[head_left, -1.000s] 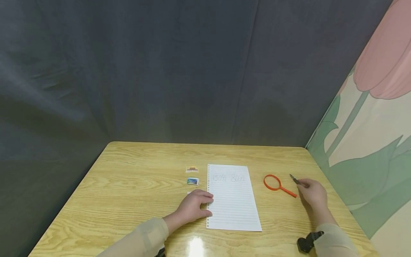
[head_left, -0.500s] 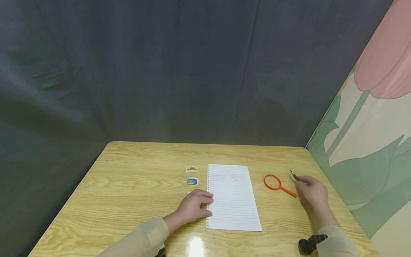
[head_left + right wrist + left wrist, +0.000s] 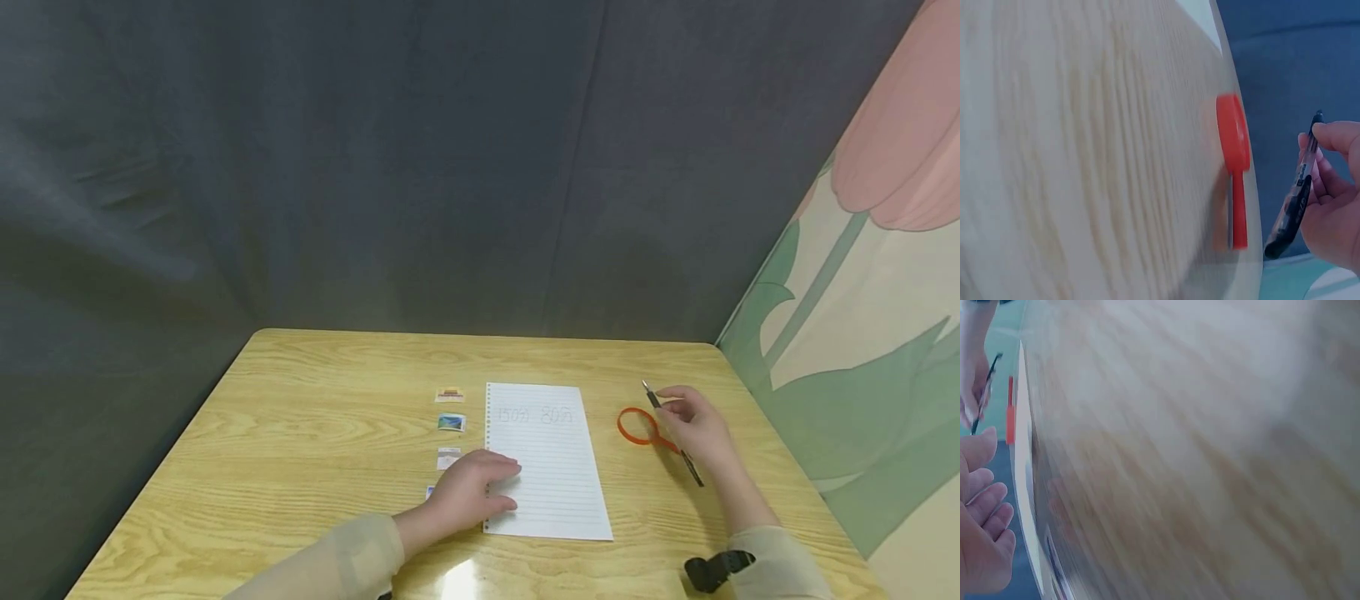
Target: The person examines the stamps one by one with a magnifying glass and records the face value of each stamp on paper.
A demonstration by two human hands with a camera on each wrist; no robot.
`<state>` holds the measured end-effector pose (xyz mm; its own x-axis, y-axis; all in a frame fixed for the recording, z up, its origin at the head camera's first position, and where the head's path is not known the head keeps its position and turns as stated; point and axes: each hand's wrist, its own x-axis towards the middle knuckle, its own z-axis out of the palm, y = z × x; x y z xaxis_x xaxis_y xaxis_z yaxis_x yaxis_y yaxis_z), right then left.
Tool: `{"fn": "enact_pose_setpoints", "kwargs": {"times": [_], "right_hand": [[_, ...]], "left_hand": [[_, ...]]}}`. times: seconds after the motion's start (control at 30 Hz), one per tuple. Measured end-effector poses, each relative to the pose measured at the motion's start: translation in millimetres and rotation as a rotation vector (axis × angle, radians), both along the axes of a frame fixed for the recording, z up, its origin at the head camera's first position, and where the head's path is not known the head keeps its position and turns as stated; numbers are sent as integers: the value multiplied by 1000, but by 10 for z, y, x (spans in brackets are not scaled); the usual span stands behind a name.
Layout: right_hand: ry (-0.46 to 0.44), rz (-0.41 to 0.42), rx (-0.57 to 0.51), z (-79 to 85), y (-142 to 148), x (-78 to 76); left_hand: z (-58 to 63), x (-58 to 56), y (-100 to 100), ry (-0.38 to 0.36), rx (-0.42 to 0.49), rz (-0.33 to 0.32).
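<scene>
Between thumb and fingers, my right hand (image 3: pixel 697 429) pinches a black pen (image 3: pixel 1291 215), its tip pointing away and to the left. The pen is off the table and overlaps the red magnifying glass (image 3: pixel 666 445), which lies on the wood. My left hand (image 3: pixel 472 492) hovers low over the left edge of a lined sheet of paper (image 3: pixel 555 475), thumb and fingers spread apart and holding nothing. Handwritten figures stand near the sheet's top. Left of it, several postage stamps form a column: a yellowish one (image 3: pixel 449 395), a blue-green one (image 3: pixel 452 422), a pale one (image 3: pixel 448 457), another mostly hidden.
The wood-grain table (image 3: pixel 315 433) is backed by a dark curtain (image 3: pixel 420 183). A wall with painted tulips (image 3: pixel 870 375) borders its right side. A black wrist strap (image 3: pixel 716 571) sits at the right sleeve.
My right hand has moved left with the pen, turning it so that more of its length shows. My left hand has shifted slightly right and lifted, uncovering the pale stamp and part of another.
</scene>
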<state>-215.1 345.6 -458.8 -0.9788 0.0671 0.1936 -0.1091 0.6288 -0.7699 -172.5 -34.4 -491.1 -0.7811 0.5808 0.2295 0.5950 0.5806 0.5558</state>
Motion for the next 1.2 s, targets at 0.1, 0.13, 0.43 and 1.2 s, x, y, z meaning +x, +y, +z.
{"fn": "enact_pose_setpoints", "kwargs": {"times": [0.1,0.13,0.43,1.2], "right_hand": [[-28,50,-35,21,-115,-6],[-28,66,-36,27,-154,-7],[-52,241,-122,-5,-464,-40],[-206,327,-345,-199,-1087,-151]], "left_hand": [[9,40,59,17,-22,-10],[3,48,74,19,-31,-9],[-77,83,82,73,-59,-21],[-134,63,27,81,-97,-27]]}}
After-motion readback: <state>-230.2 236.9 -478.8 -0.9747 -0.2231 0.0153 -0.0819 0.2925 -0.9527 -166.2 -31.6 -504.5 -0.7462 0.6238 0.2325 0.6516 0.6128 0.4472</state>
